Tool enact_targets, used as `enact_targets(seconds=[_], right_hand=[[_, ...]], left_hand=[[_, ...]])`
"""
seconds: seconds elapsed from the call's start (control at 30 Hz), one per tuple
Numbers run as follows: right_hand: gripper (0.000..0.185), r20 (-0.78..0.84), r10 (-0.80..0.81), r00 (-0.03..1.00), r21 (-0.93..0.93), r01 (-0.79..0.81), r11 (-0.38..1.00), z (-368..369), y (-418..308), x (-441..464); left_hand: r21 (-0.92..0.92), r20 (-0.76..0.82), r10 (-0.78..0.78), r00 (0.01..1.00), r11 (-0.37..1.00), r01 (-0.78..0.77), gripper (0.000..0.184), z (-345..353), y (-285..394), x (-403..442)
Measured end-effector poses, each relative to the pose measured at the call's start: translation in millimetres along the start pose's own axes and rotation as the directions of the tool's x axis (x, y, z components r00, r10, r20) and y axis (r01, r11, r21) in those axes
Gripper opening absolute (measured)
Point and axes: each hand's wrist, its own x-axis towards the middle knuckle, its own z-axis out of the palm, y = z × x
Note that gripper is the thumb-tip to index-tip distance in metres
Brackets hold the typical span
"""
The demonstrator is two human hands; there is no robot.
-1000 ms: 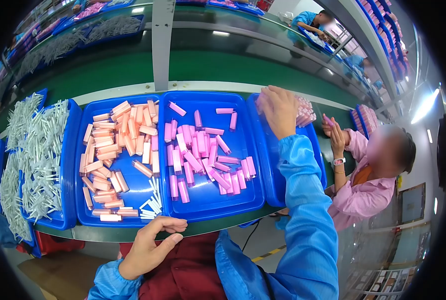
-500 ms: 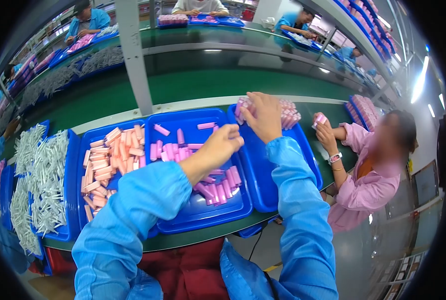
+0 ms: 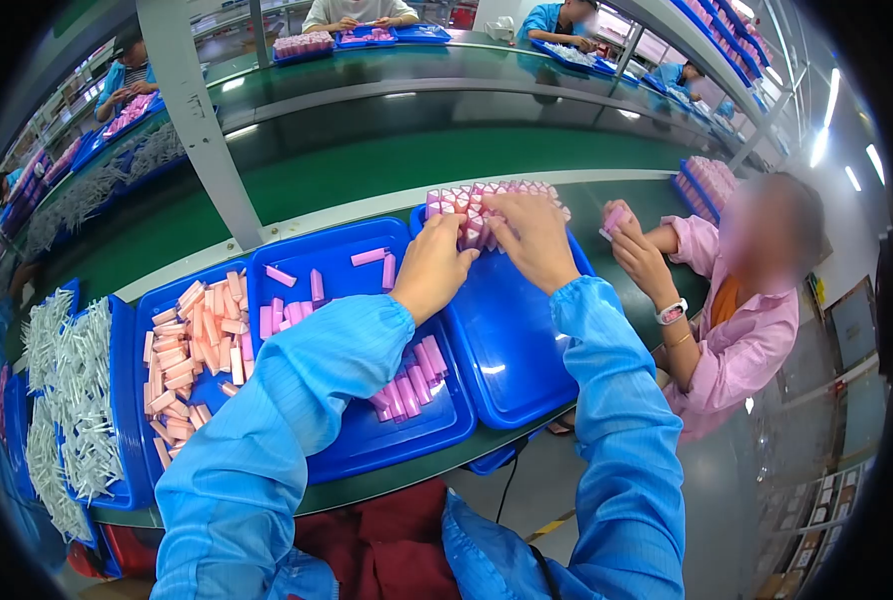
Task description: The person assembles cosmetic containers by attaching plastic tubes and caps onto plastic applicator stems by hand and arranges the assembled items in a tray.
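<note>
A packed stack of pink triangular-ended tubes (image 3: 477,193) stands at the far end of the right blue tray (image 3: 527,370). My left hand (image 3: 433,268) is closed at the stack's near left corner, fingertips against the tube ends. Over the stack's front, my right hand (image 3: 535,238) curls its fingers and thumb around some tubes; its palm hides part of them. Loose pink tubes (image 3: 412,385) lie in the middle blue tray (image 3: 397,440), partly covered by my left sleeve.
On the left are a tray of peach tubes (image 3: 202,335) and trays heaped with clear thin plastic pieces (image 3: 87,400). A metal post (image 3: 197,130) rises behind the trays. A co-worker in a pink shirt (image 3: 712,370) sits close on the right, holding a pink piece (image 3: 615,220).
My left hand has moved from above the middle tray to the stack, beside my right hand. My right hand stays at the stack. The camera view has shifted.
</note>
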Motion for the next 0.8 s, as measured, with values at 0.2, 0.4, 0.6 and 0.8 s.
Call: enact_targets(seconds=[0.2, 0.4, 0.6, 0.8], right_hand=[[0.031, -0.097, -0.054, 0.994, -0.033, 0.051, 0.998, -5, -7, -4], [0.036, -0.039, -0.172, 0.984, -0.061, 0.17, 0.984, 1, -18, -7], [0.036, -0.052, -0.358, 0.932, -0.179, 0.344, 0.922, 4, -10, -8], [0.042, -0.032, -0.441, 0.897, -0.3, 0.412, 0.86, 11, 3, -4]], left_hand=[[0.09, -0.035, 0.087, 0.996, 0.992, -0.083, 0.036, 2, -5, 9], [-0.194, -0.012, 0.019, 1.0, 0.981, -0.021, 0.04, -4, -6, 5], [0.244, -0.166, 0.221, 0.961, 0.953, -0.178, 0.053, -33, -17, -9], [0.322, -0.186, 0.079, 0.979, 0.947, -0.015, 0.054, -25, -29, 7]])
